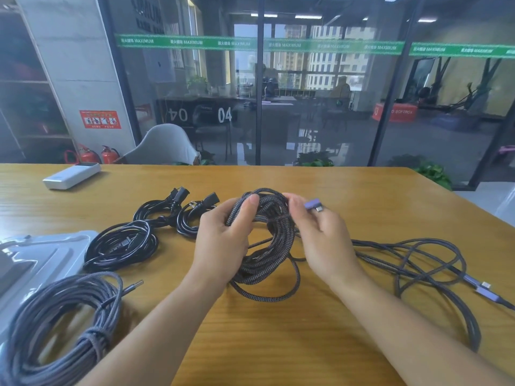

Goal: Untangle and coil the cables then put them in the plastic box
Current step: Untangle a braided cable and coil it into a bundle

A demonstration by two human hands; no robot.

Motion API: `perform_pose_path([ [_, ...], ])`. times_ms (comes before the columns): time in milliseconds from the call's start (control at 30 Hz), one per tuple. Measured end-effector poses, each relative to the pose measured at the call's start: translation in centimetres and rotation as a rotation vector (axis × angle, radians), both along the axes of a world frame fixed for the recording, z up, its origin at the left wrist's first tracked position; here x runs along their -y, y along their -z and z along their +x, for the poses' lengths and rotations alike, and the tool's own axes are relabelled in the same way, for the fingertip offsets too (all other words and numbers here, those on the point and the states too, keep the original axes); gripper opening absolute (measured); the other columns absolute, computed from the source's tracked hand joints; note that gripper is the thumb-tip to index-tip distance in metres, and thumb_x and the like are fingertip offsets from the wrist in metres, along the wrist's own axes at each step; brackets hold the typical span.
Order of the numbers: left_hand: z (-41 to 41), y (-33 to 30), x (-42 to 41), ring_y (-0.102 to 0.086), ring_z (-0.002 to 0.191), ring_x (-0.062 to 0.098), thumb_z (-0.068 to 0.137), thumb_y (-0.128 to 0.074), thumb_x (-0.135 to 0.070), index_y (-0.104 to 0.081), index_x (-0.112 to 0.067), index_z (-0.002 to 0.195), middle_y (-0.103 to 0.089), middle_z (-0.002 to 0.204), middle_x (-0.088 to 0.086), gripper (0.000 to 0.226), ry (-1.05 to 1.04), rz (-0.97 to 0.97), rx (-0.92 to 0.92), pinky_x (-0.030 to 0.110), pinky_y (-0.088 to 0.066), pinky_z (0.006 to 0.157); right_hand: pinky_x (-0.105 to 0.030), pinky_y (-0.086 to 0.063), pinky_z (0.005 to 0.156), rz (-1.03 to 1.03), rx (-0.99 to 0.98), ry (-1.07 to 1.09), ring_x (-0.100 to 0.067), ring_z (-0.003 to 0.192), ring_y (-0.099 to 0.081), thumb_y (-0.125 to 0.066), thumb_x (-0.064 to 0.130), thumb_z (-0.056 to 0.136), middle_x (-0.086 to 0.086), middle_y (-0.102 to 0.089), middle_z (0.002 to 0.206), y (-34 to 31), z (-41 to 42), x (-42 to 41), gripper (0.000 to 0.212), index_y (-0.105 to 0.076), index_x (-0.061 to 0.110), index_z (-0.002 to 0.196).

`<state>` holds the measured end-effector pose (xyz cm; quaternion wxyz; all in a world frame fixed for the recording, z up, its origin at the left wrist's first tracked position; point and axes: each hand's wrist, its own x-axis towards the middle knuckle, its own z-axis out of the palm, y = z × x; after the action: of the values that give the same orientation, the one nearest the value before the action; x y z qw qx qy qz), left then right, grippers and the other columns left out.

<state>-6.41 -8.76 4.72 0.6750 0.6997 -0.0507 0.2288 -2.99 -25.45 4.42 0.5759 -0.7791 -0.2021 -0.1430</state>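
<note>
A braided grey cable coil hangs over the middle of the wooden table. My left hand grips its upper loops, thumb on top. My right hand pinches the cable's end by its purple connector. A finished braided coil lies at the lower left, partly on the clear plastic box. Three black coiled cables sit left of my hands. A loose tangle of braided cable spreads on the right with purple plugs.
A white power bank lies at the table's far left. A grey chair stands behind the table. The table's right edge runs diagonally. A glass wall is beyond.
</note>
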Motion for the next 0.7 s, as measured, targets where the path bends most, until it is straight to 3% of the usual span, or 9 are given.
perform_pose_path([
  [100, 0.1, -0.1, 0.0, -0.03, 0.053, 0.017, 0.105, -0.059, -0.043, -0.062, -0.033, 0.067, -0.037, 0.056, -0.009, 0.039, -0.048, 0.081, 0.026, 0.033, -0.027, 0.055, -0.032, -0.052, 0.1, 0.247, 0.012, 0.032, -0.017, 0.106, -0.071, -0.039, 0.045, 0.109, -0.006, -0.078, 0.108, -0.7, -0.5, -0.2, 0.045, -0.073, 0.016, 0.111],
  [167, 0.1, -0.4, 0.1, -0.031, 0.054, 0.017, 0.105, -0.058, -0.043, -0.063, -0.036, 0.068, -0.038, 0.056, -0.011, 0.038, -0.057, 0.093, 0.042, 0.034, -0.029, 0.056, -0.035, -0.049, 0.106, 0.578, -0.109, -0.091, -0.016, 0.105, -0.074, -0.034, 0.038, 0.112, -0.002, -0.078, 0.093, -1.4, -0.4, -0.3, 0.045, -0.06, 0.009, 0.09],
  [233, 0.2, -0.4, -0.1, -0.032, 0.055, 0.017, 0.105, -0.058, -0.044, -0.062, -0.035, 0.068, -0.039, 0.057, -0.008, 0.038, -0.08, 0.104, 0.047, 0.037, -0.03, 0.056, -0.035, -0.056, 0.091, 0.918, -0.304, -0.244, -0.016, 0.07, -0.066, -0.034, 0.043, 0.111, 0.002, -0.054, 0.065, -2.4, -0.1, 0.0, 0.044, -0.048, 0.015, 0.079],
  [300, 0.3, -0.3, -0.6, -0.032, 0.055, 0.016, 0.105, -0.058, -0.044, -0.062, -0.033, 0.069, -0.039, 0.057, -0.009, 0.038, -0.098, 0.116, 0.036, 0.036, -0.029, 0.056, -0.026, -0.05, 0.058, 1.082, -0.461, -0.255, -0.013, 0.05, -0.033, -0.037, 0.047, 0.11, 0.005, -0.026, 0.062, -3.0, 0.5, 0.9, 0.047, -0.044, 0.019, 0.073],
  [367, 0.3, -0.2, -0.9, -0.034, 0.053, 0.013, 0.105, -0.059, -0.043, -0.063, -0.034, 0.068, -0.04, 0.054, -0.015, 0.038, -0.111, 0.139, 0.019, 0.033, -0.031, 0.056, -0.022, -0.025, 0.044, 1.04, -0.521, -0.155, -0.012, 0.049, -0.018, -0.039, 0.048, 0.11, 0.006, -0.017, 0.062, -3.0, 1.1, 1.7, 0.049, -0.043, 0.019, 0.071],
  [433, 0.3, -0.2, -0.8, -0.036, 0.05, 0.009, 0.105, -0.059, -0.04, -0.063, -0.038, 0.064, -0.043, 0.051, -0.016, 0.041, -0.123, 0.172, 0.003, 0.031, -0.033, 0.057, -0.023, -0.014, 0.042, 0.976, -0.514, -0.062, -0.01, 0.047, -0.015, -0.04, 0.047, 0.111, 0.008, -0.017, 0.059, -2.7, 1.6, 2.1, 0.048, -0.043, 0.02, 0.071],
  [500, 0.4, -0.2, -0.8, -0.036, 0.052, 0.014, 0.104, -0.06, -0.041, -0.062, -0.034, 0.065, -0.042, 0.053, -0.014, 0.04, -0.117, 0.165, -0.005, 0.035, -0.034, 0.058, -0.023, -0.013, 0.041, 0.956, -0.494, 0.02, -0.009, 0.045, -0.015, -0.041, 0.045, 0.111, 0.008, -0.02, 0.057, -2.6, 2.2, 2.8, 0.048, -0.044, 0.021, 0.07],
  [633, 0.6, -0.4, -1.3, -0.031, 0.056, 0.023, 0.101, -0.061, -0.047, -0.053, 0.001, 0.082, -0.036, 0.063, 0.004, 0.052, -0.134, 0.06, -0.032, 0.043, -0.032, 0.057, -0.023, -0.013, 0.037, 0.981, -0.514, 0.182, -0.009, 0.041, -0.017, -0.042, 0.044, 0.111, 0.009, -0.024, 0.054, -2.5, 3.9, 5.0, 0.048, -0.043, 0.021, 0.07],
  [700, 0.4, -0.7, -1.0, -0.03, 0.055, 0.022, 0.103, -0.062, -0.042, -0.049, 0.009, 0.089, -0.034, 0.065, 0.008, 0.054, -0.106, 0.005, -0.037, 0.04, -0.03, 0.054, -0.023, -0.014, 0.037, 0.987, -0.531, 0.238, -0.009, 0.041, -0.017, -0.043, 0.044, 0.111, 0.009, -0.025, 0.053, -2.3, 4.7, 5.9, 0.048, -0.043, 0.021, 0.069],
])
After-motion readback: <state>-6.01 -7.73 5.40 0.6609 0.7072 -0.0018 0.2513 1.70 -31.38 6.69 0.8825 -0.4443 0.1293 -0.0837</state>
